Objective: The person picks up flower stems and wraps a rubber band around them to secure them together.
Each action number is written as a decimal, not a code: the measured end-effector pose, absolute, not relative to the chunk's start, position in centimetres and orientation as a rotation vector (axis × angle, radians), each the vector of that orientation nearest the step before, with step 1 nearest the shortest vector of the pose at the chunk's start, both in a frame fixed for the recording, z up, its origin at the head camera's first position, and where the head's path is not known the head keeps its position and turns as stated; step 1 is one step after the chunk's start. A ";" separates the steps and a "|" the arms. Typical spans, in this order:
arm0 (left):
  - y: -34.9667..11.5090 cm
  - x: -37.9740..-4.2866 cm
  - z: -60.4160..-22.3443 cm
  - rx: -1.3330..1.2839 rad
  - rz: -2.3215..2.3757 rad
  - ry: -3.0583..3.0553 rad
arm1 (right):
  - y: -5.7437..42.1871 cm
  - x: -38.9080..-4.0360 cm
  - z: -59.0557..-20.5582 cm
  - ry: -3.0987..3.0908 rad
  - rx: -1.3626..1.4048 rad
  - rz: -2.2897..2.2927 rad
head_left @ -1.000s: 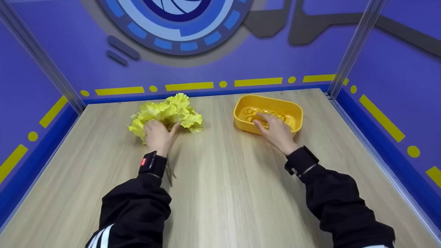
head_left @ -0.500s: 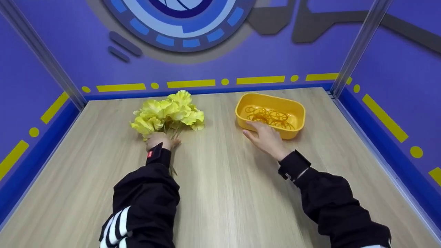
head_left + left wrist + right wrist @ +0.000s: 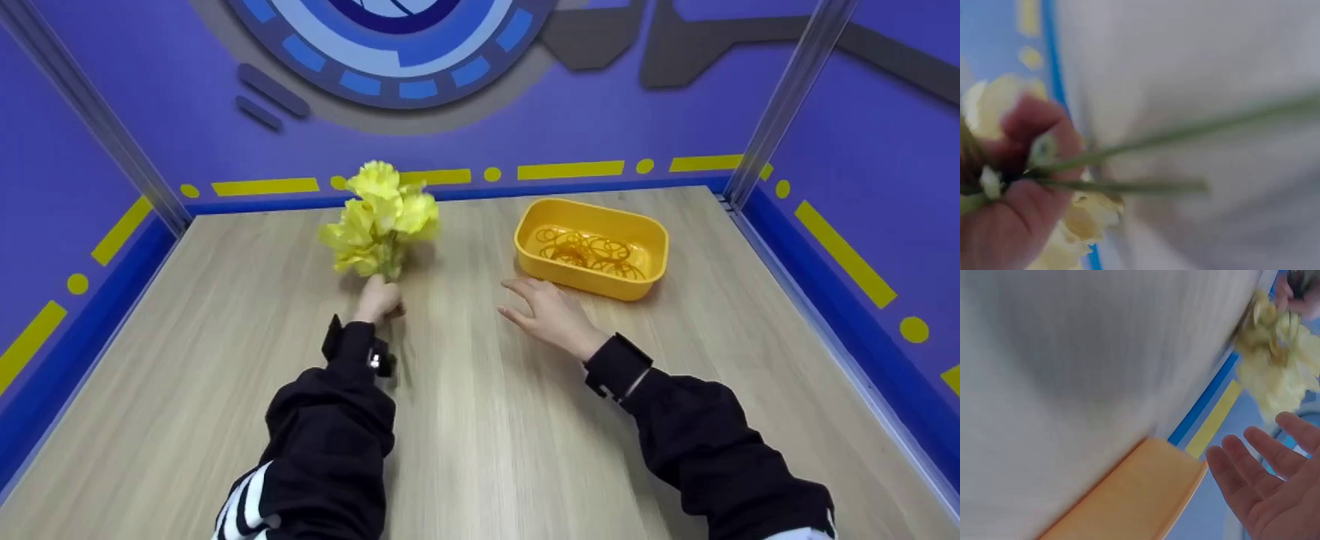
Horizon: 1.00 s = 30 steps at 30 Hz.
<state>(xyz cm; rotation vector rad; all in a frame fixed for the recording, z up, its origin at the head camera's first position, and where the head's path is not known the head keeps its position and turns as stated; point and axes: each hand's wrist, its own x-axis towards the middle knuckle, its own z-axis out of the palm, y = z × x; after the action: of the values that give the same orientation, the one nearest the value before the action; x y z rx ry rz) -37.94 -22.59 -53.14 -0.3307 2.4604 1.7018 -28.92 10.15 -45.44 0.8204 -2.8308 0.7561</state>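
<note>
A bunch of yellow flowers [image 3: 382, 210] is held up off the table at the left, blossoms toward the back wall. My left hand [image 3: 379, 298] grips it by the green stems [image 3: 1174, 133], its fingers curled round them in the left wrist view. The stem ends trail back under the wrist. My right hand [image 3: 553, 313] hovers over the table just in front of a yellow plastic box [image 3: 592, 283], apart from it and holding nothing. Its fingers [image 3: 1266, 450] are spread and loosely straight. Several thin yellowish loops [image 3: 585, 253], apparently rubber bands, lie inside the box.
The wood-grain table [image 3: 465, 420] is bounded by blue-purple panels with yellow markings. A back wall [image 3: 480, 142] stands just behind the flowers and the box. Metal posts [image 3: 784, 97] rise at the rear corners.
My left hand has gathered the flower stems and lifted the bunch, which is now narrower and more upright. My right hand has left the box, moving left and toward me.
</note>
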 end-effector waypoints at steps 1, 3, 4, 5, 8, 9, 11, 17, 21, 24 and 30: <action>-20.2 -35.7 -50.3 -0.356 1.914 2.311 | 9.9 -28.9 -45.5 -2.818 0.840 0.758; -16.1 -31.7 -45.3 -0.384 2.195 2.068 | 9.3 -28.7 -45.6 -2.799 0.866 0.755; -14.8 -30.8 -44.4 -0.357 2.312 1.984 | 9.1 -28.6 -45.5 -2.791 0.875 0.755; -13.9 -30.5 -44.4 -0.327 2.407 1.912 | 8.8 -28.5 -45.5 -2.786 0.882 0.756; -11.8 -30.2 -44.8 -0.236 2.544 1.849 | 8.1 -28.1 -45.2 -2.820 0.865 0.787; -11.1 -30.0 -44.8 -0.207 2.562 1.857 | 7.8 -28.0 -45.1 -2.832 0.862 0.815; -9.8 -29.6 -44.8 -0.168 2.566 1.919 | 7.4 -27.9 -45.1 -2.855 0.853 0.894; -7.0 -28.5 -44.5 -0.093 2.581 2.036 | 6.8 -27.6 -45.2 -2.833 0.879 1.095; -6.2 -27.9 -44.2 -0.046 2.588 2.043 | 6.8 -27.4 -45.0 -2.825 0.897 1.145; -6.1 -27.5 -44.2 -0.022 2.540 2.084 | 6.9 -27.3 -44.9 -2.811 0.925 1.147; -6.3 -27.0 -44.4 0.036 2.473 2.059 | 6.7 -26.9 -44.8 -2.740 1.002 1.144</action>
<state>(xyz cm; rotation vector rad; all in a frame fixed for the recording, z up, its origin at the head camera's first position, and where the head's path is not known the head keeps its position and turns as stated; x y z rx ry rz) -26.98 -6.29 -44.39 0.0357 2.0587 2.4731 -26.86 6.67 -44.84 1.0020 -2.7405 1.1440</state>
